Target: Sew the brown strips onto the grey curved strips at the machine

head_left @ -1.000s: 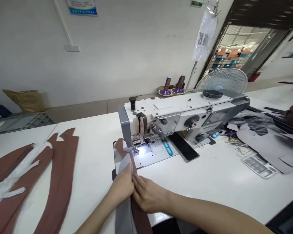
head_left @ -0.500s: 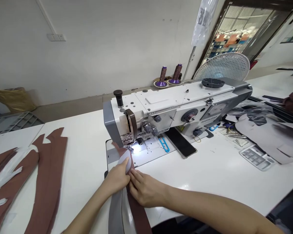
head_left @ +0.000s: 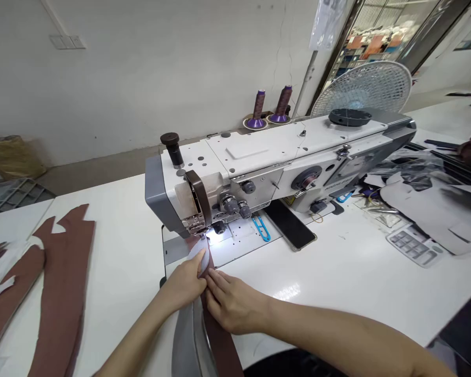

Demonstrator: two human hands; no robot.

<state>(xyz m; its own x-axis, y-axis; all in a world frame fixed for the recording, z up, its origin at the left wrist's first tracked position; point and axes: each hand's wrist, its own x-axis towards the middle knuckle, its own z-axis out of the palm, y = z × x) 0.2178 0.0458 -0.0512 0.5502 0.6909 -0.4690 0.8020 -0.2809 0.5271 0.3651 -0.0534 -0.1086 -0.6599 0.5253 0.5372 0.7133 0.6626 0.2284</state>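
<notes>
A long brown strip of material [head_left: 223, 343] with a grey backing [head_left: 183, 340] runs from the table's front edge up to the sewing machine [head_left: 235, 173]. Its far end lies under the lit needle area, where a pale grey piece [head_left: 198, 251] shows on top. My left hand [head_left: 184, 283] pinches the strip close to the presser foot, thumb on the pale piece. Just behind it, my right hand [head_left: 235, 303] grips the brown edge with its fingers together. Both hands nearly touch. The fingers' undersides are hidden.
Brown cut pieces [head_left: 65, 293] lie at the left. Right of the needle are a blue thread snipper [head_left: 261, 229] and a black phone [head_left: 290, 225]. Two thread cones [head_left: 258, 107] and a fan [head_left: 365, 89] stand behind the machine. Grey scraps [head_left: 424, 204] lie at the right.
The strip's far end has moved further under the needle area, less of it showing beyond. Both hands keep their hold. The whole view has shifted slightly.
</notes>
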